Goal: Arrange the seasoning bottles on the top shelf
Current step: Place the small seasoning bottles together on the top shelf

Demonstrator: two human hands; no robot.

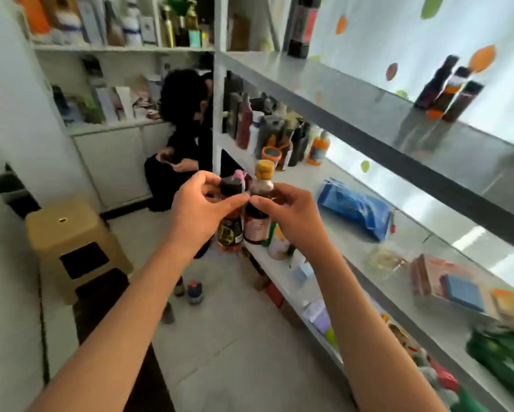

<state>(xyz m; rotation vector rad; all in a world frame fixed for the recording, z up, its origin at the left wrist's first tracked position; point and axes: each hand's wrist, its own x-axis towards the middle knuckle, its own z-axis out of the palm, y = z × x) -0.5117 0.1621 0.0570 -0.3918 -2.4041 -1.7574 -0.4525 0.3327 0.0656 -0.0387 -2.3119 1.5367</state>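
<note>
the left hand (203, 203) pinches a dark-capped bottle (231, 215) and the right hand (288, 217) a yellow-capped bottle (260, 203), the two touching, in the air off the middle shelf's edge. the top shelf (353, 93) sits at one o'clock, three bottles (449, 87) already there. fingertip grips so high could slip on the lift, dropping a bottle by the person crouched at eleven o'clock (181, 138).

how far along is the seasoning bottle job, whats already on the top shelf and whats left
Done: three dark bottles already stand grouped on the grey metal top shelf.

In hand: the left hand grips a dark bottle with an orange-black label; the right hand holds a yellow-capped dark bottle. Both are below the top shelf.

Left: a cluster of bottles remains on the white middle shelf.
</note>
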